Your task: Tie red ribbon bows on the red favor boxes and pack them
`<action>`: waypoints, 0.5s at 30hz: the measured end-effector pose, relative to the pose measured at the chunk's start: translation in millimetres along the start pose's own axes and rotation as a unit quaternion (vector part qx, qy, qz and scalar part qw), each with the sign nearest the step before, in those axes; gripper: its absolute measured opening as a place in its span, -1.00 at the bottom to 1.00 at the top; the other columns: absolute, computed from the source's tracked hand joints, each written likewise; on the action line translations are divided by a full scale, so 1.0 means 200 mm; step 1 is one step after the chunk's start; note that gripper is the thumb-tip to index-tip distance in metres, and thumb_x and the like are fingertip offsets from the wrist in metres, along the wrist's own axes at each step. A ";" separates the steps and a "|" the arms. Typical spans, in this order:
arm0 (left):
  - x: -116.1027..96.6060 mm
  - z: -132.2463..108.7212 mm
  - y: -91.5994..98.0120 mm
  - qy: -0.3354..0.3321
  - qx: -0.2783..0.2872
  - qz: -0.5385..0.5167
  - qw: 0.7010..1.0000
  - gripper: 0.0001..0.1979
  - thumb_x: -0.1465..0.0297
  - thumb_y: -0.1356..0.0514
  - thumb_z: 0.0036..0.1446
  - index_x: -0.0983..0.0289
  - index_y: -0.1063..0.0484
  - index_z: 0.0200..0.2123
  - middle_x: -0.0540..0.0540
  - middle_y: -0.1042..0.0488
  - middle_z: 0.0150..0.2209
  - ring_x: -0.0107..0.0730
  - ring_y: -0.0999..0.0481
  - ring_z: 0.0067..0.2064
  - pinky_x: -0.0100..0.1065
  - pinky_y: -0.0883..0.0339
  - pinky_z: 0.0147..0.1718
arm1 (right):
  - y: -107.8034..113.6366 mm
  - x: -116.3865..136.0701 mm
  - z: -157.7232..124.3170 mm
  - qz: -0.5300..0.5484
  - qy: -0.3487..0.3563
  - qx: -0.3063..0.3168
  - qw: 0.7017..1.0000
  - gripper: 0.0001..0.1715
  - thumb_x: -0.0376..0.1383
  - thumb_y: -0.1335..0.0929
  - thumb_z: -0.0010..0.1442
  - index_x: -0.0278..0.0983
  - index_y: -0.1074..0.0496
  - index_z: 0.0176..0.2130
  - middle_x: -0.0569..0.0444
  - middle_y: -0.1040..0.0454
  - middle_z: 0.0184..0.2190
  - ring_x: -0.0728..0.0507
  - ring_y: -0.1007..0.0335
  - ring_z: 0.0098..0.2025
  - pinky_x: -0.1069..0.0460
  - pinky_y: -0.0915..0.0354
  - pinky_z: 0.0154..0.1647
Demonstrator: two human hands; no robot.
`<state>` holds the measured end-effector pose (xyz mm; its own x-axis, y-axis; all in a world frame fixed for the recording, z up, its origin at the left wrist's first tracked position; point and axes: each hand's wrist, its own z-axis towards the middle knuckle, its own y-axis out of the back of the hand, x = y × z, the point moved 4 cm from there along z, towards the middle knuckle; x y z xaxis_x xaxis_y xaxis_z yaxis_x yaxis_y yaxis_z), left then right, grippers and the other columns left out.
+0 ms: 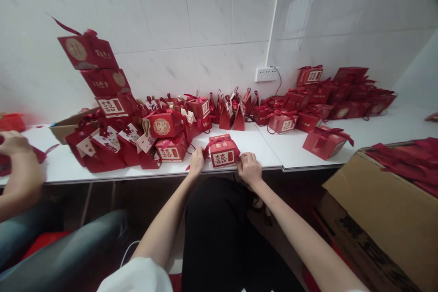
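A small red gift box [222, 157] with a white double-happiness panel sits upright at the table's front edge, straight ahead of me. Dark red ribbon [224, 140] runs over its top and down both sides. At the box's left side, my left hand [196, 161] is closed with fingers pinched on the ribbon; a ribbon tail pokes out beside it. On the opposite side my right hand [249, 169] pinches the ribbon close to the box's lower right corner. The fingertips of both hands are partly hidden.
Finished-looking red boxes [166, 124] and triangular tagged bags [111, 146] crowd the left. More boxes [318, 96] are piled at the back right, with a single box [325, 141] nearer. A cardboard carton [386, 219] stands right. Another person's hand [17, 146] works far left.
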<state>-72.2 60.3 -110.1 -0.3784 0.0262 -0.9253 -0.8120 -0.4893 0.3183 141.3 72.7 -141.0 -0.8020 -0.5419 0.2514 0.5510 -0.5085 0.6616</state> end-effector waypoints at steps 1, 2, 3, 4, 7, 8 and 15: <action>0.01 0.01 0.00 0.003 -0.001 -0.006 1.000 -0.62 0.16 -0.04 0.25 0.35 -0.39 -0.39 -0.01 -0.43 -0.47 -0.48 -0.44 -0.43 -0.32 -0.37 -0.35 | 0.01 -0.01 0.01 0.006 0.002 0.013 1.000 -0.84 -0.37 -0.25 0.11 -0.31 -0.42 -0.33 -0.09 -0.42 -0.30 -0.18 -0.26 -0.21 0.05 -0.14 -0.47; 0.02 0.01 0.00 0.005 -0.002 -0.012 1.000 -0.61 0.15 -0.03 0.25 0.35 -0.39 -0.40 -0.02 -0.43 -0.48 -0.49 -0.44 -0.45 -0.33 -0.37 -0.36 | 0.01 -0.03 0.02 0.013 0.004 0.026 1.000 -0.85 -0.36 -0.26 0.12 -0.29 -0.42 -0.36 -0.07 -0.43 -0.33 -0.17 -0.28 -0.23 0.05 -0.14 -0.47; 0.03 0.02 0.00 0.007 -0.005 -0.019 1.000 -0.60 0.14 -0.02 0.25 0.35 -0.39 -0.41 -0.03 -0.42 -0.50 -0.49 -0.44 -0.46 -0.33 -0.37 -0.36 | 0.02 -0.05 0.05 0.021 0.007 0.039 0.999 -0.86 -0.34 -0.26 0.13 -0.27 -0.41 -0.39 -0.04 -0.43 -0.36 -0.15 -0.30 -0.27 0.06 -0.15 -0.47; 0.04 0.02 0.00 0.008 -0.009 -0.027 1.000 -0.59 0.13 0.00 0.26 0.34 -0.38 -0.42 -0.03 -0.41 -0.53 -0.49 -0.44 -0.48 -0.33 -0.36 -0.37 | 0.03 -0.08 0.07 0.030 0.008 0.049 0.998 -0.84 -0.33 -0.26 0.14 -0.26 -0.40 -0.43 -0.01 -0.43 -0.39 -0.12 -0.31 -0.30 0.06 -0.16 -0.46; 0.06 0.02 0.01 0.003 -0.032 -0.043 0.999 -0.54 0.15 0.09 0.28 0.32 -0.38 -0.49 0.00 -0.41 -0.60 -0.43 -0.44 -0.51 -0.34 -0.34 -0.40 | 0.06 -0.18 0.18 0.054 -0.006 0.055 0.997 -0.76 -0.31 -0.25 0.23 -0.29 -0.37 -0.45 0.07 -0.43 -0.42 -0.05 -0.34 -0.36 0.05 -0.25 -0.35; 0.06 0.02 0.01 -0.001 -0.040 -0.045 0.998 -0.52 0.16 0.11 0.27 0.31 -0.38 -0.52 0.02 -0.41 -0.63 -0.40 -0.45 -0.51 -0.34 -0.32 -0.41 | 0.06 -0.21 0.21 0.061 -0.014 0.051 0.997 -0.75 -0.31 -0.24 0.26 -0.32 -0.37 -0.43 0.09 -0.42 -0.41 -0.04 -0.36 -0.35 0.04 -0.28 -0.31; 0.01 0.00 0.01 -0.015 -0.075 -0.009 0.997 -0.53 0.20 0.14 0.21 0.25 -0.34 -0.61 0.04 -0.41 -0.68 -0.30 -0.46 -0.49 -0.34 -0.27 -0.36 | -0.05 -0.26 0.21 0.114 -0.046 0.057 0.991 -0.71 -0.21 -0.28 0.26 -0.33 -0.36 -0.42 0.12 -0.41 -0.42 -0.04 -0.37 -0.33 -0.02 -0.30 -0.23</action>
<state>-74.3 59.6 -112.0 -0.3791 0.0612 -0.9233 -0.7437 -0.6139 0.2647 168.2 134.5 -129.9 -0.6806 -0.5677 0.4632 0.6947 -0.2992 0.6541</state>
